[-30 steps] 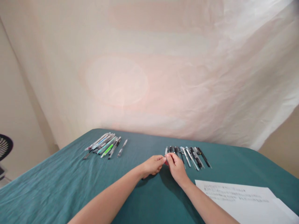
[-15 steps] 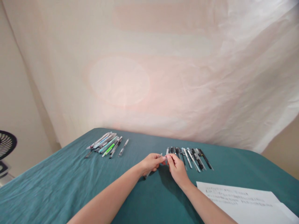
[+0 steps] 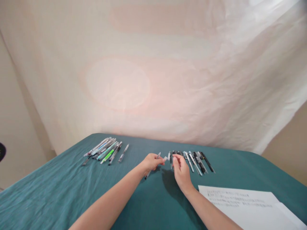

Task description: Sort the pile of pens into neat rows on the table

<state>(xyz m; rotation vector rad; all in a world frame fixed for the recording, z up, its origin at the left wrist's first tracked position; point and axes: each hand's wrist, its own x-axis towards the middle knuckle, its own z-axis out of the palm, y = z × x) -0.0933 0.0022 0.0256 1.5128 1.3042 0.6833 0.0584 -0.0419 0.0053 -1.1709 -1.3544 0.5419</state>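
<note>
My left hand (image 3: 150, 161) is closed around a slim clear pen (image 3: 155, 157) that sticks out past the fingers at both ends. My right hand (image 3: 180, 169) sits just to the right of it, fingers pinched on something small I cannot make out, near the pen's tip. Behind my right hand lies a row of several dark and white pens (image 3: 194, 159) on the teal cloth. A second row of several pens (image 3: 106, 150), one bright green, lies at the far left of the table.
The table is covered with a teal cloth (image 3: 72, 188). A printed white sheet of paper (image 3: 242, 204) lies at the near right. A pale wrinkled fabric backdrop (image 3: 153, 70) hangs behind the table's far edge.
My hands, joined at the pen a second ago, have drawn apart. The left hand moved left with the pen, while the right kept a small piece pinched.
</note>
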